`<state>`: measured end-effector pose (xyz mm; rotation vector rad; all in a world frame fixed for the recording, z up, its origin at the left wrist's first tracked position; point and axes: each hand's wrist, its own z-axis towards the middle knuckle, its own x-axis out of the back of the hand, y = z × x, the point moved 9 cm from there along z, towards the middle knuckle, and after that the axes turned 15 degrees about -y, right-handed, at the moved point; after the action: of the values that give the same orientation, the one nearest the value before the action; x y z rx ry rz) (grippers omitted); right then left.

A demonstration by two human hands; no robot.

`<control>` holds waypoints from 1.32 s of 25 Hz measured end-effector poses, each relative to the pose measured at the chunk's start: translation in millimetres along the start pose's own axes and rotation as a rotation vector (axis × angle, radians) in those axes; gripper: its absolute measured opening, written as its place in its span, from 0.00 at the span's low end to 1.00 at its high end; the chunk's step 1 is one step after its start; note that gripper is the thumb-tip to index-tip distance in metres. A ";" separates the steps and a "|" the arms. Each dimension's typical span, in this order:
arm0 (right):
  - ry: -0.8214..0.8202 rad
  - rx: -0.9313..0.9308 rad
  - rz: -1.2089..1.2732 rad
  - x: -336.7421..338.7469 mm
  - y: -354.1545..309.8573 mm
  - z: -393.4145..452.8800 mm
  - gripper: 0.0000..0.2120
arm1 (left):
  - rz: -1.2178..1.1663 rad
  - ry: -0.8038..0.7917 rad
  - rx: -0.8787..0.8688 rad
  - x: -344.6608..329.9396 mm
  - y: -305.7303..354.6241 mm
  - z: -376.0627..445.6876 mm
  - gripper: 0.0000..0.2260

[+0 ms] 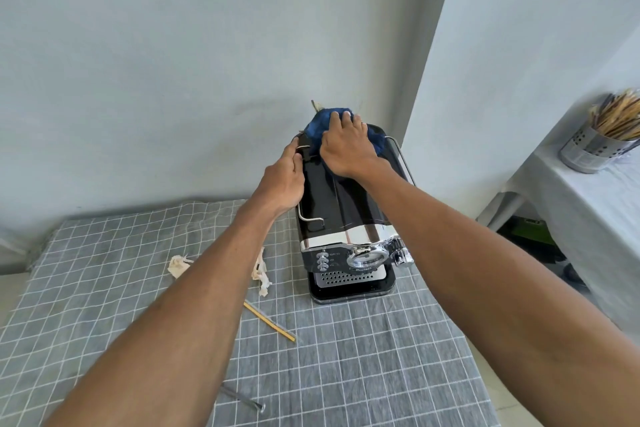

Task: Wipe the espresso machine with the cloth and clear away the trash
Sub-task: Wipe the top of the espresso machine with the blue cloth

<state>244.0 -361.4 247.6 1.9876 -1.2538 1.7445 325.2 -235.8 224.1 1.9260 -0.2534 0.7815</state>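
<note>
Machine: the espresso machine [346, 215] is seen from above on the checked tablecloth [363, 357], near the wall.
Cloth: the blue cloth [320, 130] is bunched on the rear top of the machine, under the right hand.
Right hand: the right hand [348, 149] is laid flat on the cloth, fingers nearly straight and close together, pressing it down.
Left hand: the left hand [284, 180] is curled round the wire rail [304, 217] on the left edge of the machine, so the machine is steadied.
Trash: two crumpled papers [178, 265] and a yellow stick [270, 321] are lying left of and in front of the machine; a metal stick [242, 399] is nearer the camera.
Progress: wiping of the top is judged to be in hand; front and sides look not yet done. The trash is not yet cleared.
</note>
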 end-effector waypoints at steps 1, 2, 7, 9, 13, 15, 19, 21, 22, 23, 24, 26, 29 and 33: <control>0.008 0.012 -0.020 0.9 -3.7 1.2 0.25 | 0.002 0.000 -0.001 0.1 0.0 -0.5 0.22; 0.019 0.054 -0.052 0.8 -8.3 -1.4 0.25 | 0.001 -0.001 0.000 0.1 0.0 -0.1 0.22; 0.027 0.231 -0.078 -4.5 3.3 -28.4 0.19 | -0.005 0.005 0.012 -1.4 -0.7 2.8 0.22; 0.062 0.162 0.023 3.4 10.3 -21.4 0.15 | -0.010 0.003 0.033 -0.8 -2.1 2.4 0.23; -0.079 0.199 -0.029 5.2 -9.9 9.8 0.19 | 0.000 -0.019 0.032 -1.4 -1.8 -0.3 0.23; -0.134 0.307 -0.104 4.3 -20.0 11.2 0.22 | 0.017 -0.017 0.024 -2.0 -0.3 -1.5 0.22; -0.140 0.327 -0.129 8.3 -6.0 8.1 0.19 | 0.019 0.001 0.024 -2.8 1.1 -0.9 0.19; -0.143 0.235 -0.132 11.5 -3.1 19.0 0.18 | 0.013 0.008 0.028 -2.5 -0.3 -1.8 0.20; -0.155 0.207 -0.145 11.3 -6.7 22.8 0.19 | 0.015 0.004 0.027 -2.9 -0.8 -2.2 0.19; -0.166 0.214 -0.163 9.6 -14.4 23.8 0.20 | 0.020 0.003 0.026 -2.5 -1.6 -1.8 0.19; -0.169 0.252 -0.178 7.0 -23.9 21.2 0.22 | 0.023 0.006 0.027 -1.8 -3.0 -1.1 0.18; -0.154 0.352 -0.195 5.8 -34.7 11.5 0.23 | 0.019 0.016 0.028 -0.9 -3.0 -0.2 0.16; -0.125 0.333 -0.179 7.8 -17.2 4.8 0.22 | -0.009 0.015 0.023 -1.9 1.6 -3.3 0.20; -0.017 -0.044 -0.258 30.8 37.9 5.3 0.19 | -0.027 -0.003 0.046 -0.9 4.2 -10.9 0.22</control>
<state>219.1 -401.9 259.9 2.0387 -0.9798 1.5670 318.0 -228.5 229.8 1.9702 -0.2117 0.7728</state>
